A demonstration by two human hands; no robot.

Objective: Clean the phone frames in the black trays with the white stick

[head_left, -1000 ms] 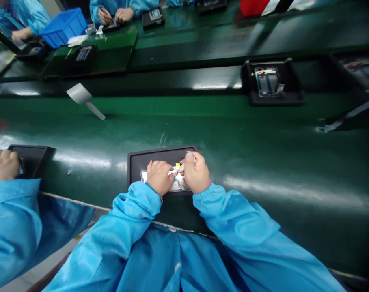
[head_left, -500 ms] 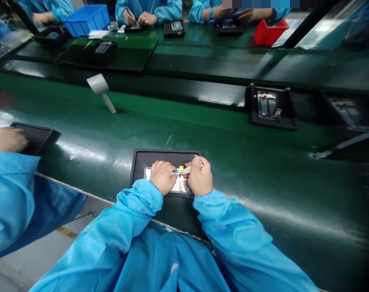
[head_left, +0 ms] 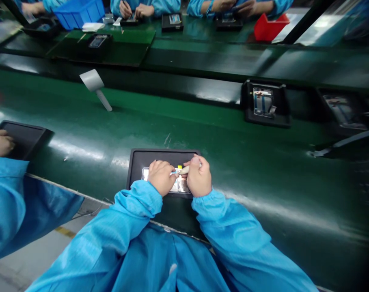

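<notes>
An opened phone [head_left: 183,185] with a silvery inside lies in a black tray [head_left: 136,163] at the table's front edge. My left hand [head_left: 161,177] rests over its left half, fingers closed and pressed down, holding it steady. By the left fingertips shows a small blue strip [head_left: 173,172]; whether they pinch it I cannot tell. Closed in my right hand [head_left: 200,177] is a pale, pen-like tool [head_left: 184,170], its tip pointing left at the phone's middle. A yellow tab [head_left: 180,167] sticks up at the phone's far edge.
Beyond stands a grey scoop-shaped object [head_left: 94,83] on the green table. Black trays with opened phones [head_left: 262,102] lie at right. A co-worker's hand [head_left: 0,142] is over a tray at left. Across the bench, co-workers sit near blue [head_left: 79,14] and red bins [head_left: 270,28].
The view has shifted slightly, so the surroundings appear a little further left and up. Both hands keep nearly the same pose over the phone. The neighbour's hand has moved left.
</notes>
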